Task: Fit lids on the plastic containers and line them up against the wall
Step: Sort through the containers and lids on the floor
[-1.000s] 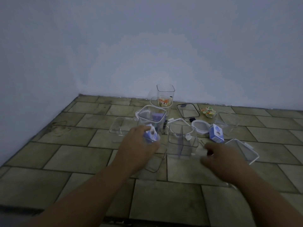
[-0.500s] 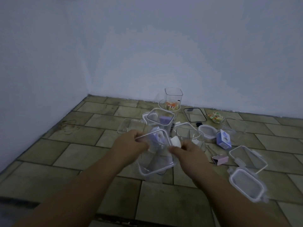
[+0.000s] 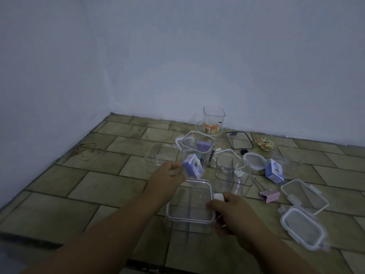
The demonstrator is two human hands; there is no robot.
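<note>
**Two hands on one lid, a crowded floor behind**

Head view: both hands work the nearest clear container [image 3: 189, 210] on the tiled floor [image 3: 79, 194], well short of the wall [image 3: 197, 56]. The left hand [image 3: 166, 180] has its fingers closed on the far corner of the white-rimmed lid [image 3: 190, 200]; the right hand [image 3: 235, 212] pinches the white latch [image 3: 219, 197] at its right edge. My judgement — pressing one side first could seat the lid crooked, and the left hand is touching the tall container [image 3: 194, 155] holding a purple box, which a nudge might topple.
</note>
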